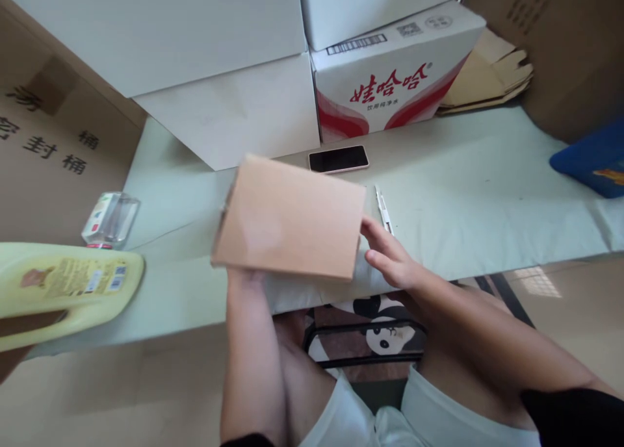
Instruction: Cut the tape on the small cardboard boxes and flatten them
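A plain brown cardboard box (pixel 297 223) is held tilted above the front part of the covered table, slightly blurred on its left side. My left hand (pixel 246 275) is under its near left edge and bears it; the box hides most of the fingers. Beside the right edge of the box is my right hand (pixel 390 258), its thumb and fingers apart. Its fingertips are at the edge, and I cannot tell whether they touch. Just beyond that hand lies a white utility knife (pixel 383 208). Past the box lies a phone (pixel 338 159), its dark screen up.
White cartons (pixel 234 115) and a red-and-white water carton (pixel 390 83) stand along the back. At left are a clear bottle (pixel 112 216) lying down and a yellow jug (pixel 73 284). Flat cardboard pieces (pixel 487 76) and a blue container (pixel 592 161) are at right.
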Demonstrator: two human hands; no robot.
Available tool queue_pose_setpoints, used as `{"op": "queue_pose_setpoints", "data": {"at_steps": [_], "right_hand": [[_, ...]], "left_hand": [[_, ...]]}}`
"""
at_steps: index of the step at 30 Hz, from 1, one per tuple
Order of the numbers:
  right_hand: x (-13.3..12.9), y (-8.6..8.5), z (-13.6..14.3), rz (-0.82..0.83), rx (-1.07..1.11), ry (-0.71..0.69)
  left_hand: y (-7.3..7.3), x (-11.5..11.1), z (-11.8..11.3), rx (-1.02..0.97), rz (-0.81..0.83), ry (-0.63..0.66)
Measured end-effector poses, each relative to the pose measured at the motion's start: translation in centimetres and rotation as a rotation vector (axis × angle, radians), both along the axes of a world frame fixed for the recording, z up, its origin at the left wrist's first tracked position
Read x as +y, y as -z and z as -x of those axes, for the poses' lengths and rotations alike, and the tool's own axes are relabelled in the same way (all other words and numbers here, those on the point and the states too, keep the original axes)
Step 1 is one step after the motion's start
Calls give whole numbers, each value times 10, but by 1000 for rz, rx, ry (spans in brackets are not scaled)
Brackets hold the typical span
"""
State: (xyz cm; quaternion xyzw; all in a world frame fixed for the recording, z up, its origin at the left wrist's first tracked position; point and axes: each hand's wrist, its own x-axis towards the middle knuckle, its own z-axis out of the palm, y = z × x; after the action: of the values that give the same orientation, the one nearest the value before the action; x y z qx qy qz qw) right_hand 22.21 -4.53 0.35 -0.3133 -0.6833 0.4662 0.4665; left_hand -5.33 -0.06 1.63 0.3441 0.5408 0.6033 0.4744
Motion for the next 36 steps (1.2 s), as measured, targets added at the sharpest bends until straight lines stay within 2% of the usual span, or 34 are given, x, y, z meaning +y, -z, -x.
{"op": "queue_pose_setpoints", "data": {"at_steps": [3, 6, 12, 15, 16, 17, 19, 21, 22, 23, 25, 27, 36], "right_hand": [[3, -7, 0, -178, -138, 17], [7, -14, -4, -273, -221, 82], [11, -17, -12, -330, -150, 212], [12, -15, -15, -316, -141, 327], [12, -14, -16, -308, -150, 380], [12, -14, -16, -300, -165, 423], [12, -13, -15, -284, -200, 437], [11, -14, -12, -278, -229, 360], [10, -14, -9, -280, -240, 309], [9, -14, -7, -282, -253, 261], [7, -13, -1, -288, -271, 196], [5, -11, 3, -293, -276, 173], [3, -10, 8, -316, -266, 244]], "left_hand": [[8, 1, -14, -148, 195, 43], [14, 2, -25, -179, 371, 225], [11, -4, -29, 7, 505, 740], [9, -7, -25, 185, 569, 894], [9, -7, -23, 267, 567, 880], [11, -6, -22, 354, 552, 810], [17, -1, -20, 494, 466, 519], [24, 5, -19, 535, 255, 186], [26, 7, -19, 523, 110, 70], [28, 10, -20, 507, -44, 6], [30, 12, -23, 497, -292, 11], [29, 11, -28, 522, -402, 62], [28, 11, -37, 538, -377, 90]]}}
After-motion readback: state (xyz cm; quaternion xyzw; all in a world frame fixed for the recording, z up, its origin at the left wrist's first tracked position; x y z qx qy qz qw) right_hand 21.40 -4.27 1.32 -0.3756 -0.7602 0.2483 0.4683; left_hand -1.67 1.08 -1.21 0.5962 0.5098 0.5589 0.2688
